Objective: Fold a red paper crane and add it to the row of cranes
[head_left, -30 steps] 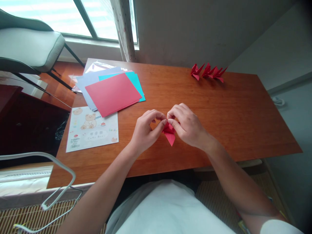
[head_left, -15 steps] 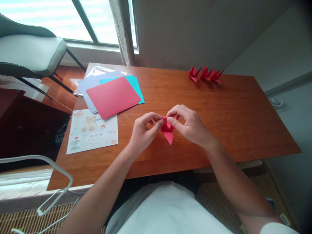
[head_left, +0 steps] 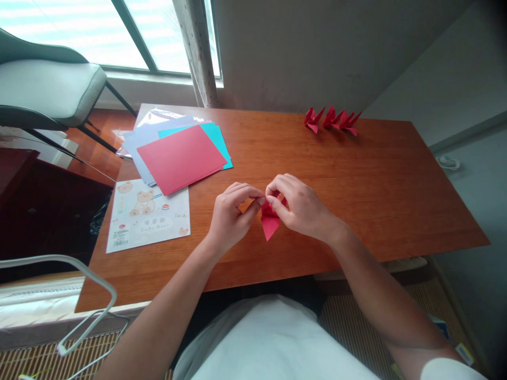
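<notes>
A small folded red paper piece (head_left: 270, 224), shaped like a paper crane, is held between my two hands above the front middle of the table. My left hand (head_left: 236, 214) pinches its upper left side between thumb and index finger. On the other side, my right hand (head_left: 296, 206) pinches the paper near the top, thumb against forefinger. One pointed flap hangs toward me; the fingers cover the upper part. Three finished-looking red paper cranes (head_left: 332, 120) stand in a row near the table's far edge, apart from my hands.
Red paper sheets (head_left: 182, 158) lie over turquoise sheets (head_left: 222, 148) and pale blue ones (head_left: 137, 153) at the table's left. A bear-printed sheet (head_left: 148, 227) lies in front of them. A grey chair (head_left: 47, 84) stands by the window; a white metal frame (head_left: 106, 287) juts in at lower left.
Both hands have closer fingertips at the top of the folded paper. Its hanging point has swung slightly left and lower. The view has shifted a little.
</notes>
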Demonstrator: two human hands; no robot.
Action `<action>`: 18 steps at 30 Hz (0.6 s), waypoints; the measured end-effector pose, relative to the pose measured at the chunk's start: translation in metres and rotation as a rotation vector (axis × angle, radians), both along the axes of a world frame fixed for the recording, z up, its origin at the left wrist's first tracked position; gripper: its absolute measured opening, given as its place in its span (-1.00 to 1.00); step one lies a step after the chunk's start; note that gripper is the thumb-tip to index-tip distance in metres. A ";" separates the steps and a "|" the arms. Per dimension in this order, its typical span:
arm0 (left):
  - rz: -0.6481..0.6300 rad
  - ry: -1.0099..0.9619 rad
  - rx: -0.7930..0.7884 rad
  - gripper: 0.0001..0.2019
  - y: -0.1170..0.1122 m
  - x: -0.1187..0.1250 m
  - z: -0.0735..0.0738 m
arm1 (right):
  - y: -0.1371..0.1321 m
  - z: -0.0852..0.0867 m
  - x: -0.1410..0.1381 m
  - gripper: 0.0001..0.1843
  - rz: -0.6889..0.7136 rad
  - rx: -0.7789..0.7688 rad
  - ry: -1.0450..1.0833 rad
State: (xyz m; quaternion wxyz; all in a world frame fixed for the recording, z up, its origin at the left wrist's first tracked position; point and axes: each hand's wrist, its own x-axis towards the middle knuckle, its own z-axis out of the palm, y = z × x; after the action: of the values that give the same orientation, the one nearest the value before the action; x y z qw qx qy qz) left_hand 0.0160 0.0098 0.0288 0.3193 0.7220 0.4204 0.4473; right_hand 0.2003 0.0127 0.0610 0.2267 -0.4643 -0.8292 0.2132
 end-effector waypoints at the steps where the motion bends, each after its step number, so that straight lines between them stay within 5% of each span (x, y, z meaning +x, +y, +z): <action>1: 0.008 0.019 0.023 -0.88 0.000 0.000 0.000 | 0.000 0.000 0.000 -0.90 0.004 0.003 -0.006; 18: 0.098 0.092 0.069 -0.89 -0.002 0.003 -0.003 | 0.002 0.000 0.001 -0.89 -0.003 -0.028 0.006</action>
State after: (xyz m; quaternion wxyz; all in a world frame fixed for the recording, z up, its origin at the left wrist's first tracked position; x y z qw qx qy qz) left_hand 0.0189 0.0076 0.0258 0.2524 0.7310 0.4537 0.4428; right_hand 0.2016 0.0143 0.0613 0.2229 -0.4682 -0.8247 0.2257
